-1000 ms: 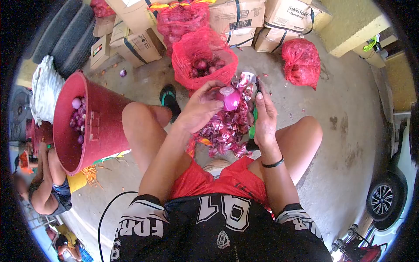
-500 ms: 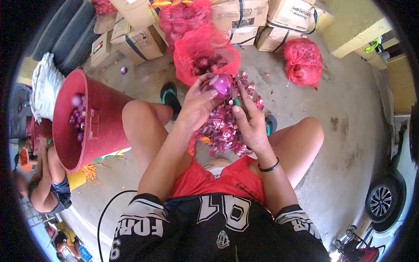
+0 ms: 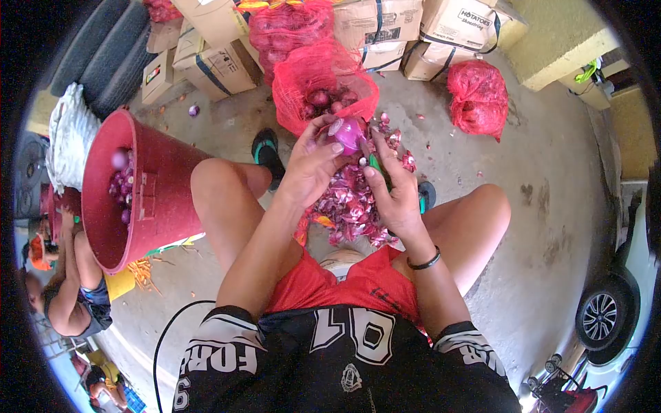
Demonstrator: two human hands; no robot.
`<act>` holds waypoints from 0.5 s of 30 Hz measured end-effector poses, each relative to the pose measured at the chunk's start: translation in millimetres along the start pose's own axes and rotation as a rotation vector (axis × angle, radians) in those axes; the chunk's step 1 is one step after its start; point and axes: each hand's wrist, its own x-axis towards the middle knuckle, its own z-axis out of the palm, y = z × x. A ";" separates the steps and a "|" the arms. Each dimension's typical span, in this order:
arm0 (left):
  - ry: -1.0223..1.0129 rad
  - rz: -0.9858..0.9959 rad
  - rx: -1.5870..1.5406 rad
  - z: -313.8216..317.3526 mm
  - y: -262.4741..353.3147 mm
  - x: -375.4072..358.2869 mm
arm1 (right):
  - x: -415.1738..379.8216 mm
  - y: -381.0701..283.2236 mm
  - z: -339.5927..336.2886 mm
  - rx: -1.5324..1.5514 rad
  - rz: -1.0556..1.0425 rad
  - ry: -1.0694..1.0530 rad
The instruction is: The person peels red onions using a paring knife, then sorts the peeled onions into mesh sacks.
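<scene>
My left hand (image 3: 308, 166) is closed around a peeled purple onion (image 3: 348, 135), thumb across its near side. Close by on the right, my right hand (image 3: 397, 196) grips a green-handled knife (image 3: 375, 164). Its fingers reach up along the onion's side, and the blade is mostly hidden. Below both hands lies a heap of red onion skins (image 3: 351, 199) on the floor between my feet. Just beyond the hands stands an open red mesh sack (image 3: 289, 89) with several unpeeled onions (image 3: 321, 100) inside.
At my left, a large red bin (image 3: 169, 186) holds peeled onions (image 3: 121, 189). Cardboard boxes (image 3: 220, 69) and a full mesh sack (image 3: 289, 31) stand behind. A tied red sack (image 3: 478, 100) lies to the right. Another person (image 3: 69, 303) sits at far left; a car wheel (image 3: 600, 316) is at right.
My right hand has shifted slightly against the onion, and more of the green handle shows. The left hand and onion stay nearly in place.
</scene>
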 end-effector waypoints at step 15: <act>0.047 -0.017 0.008 0.6 -5.0 -0.6 | -11.4 7.5 0.7 0.557 0.257 -0.204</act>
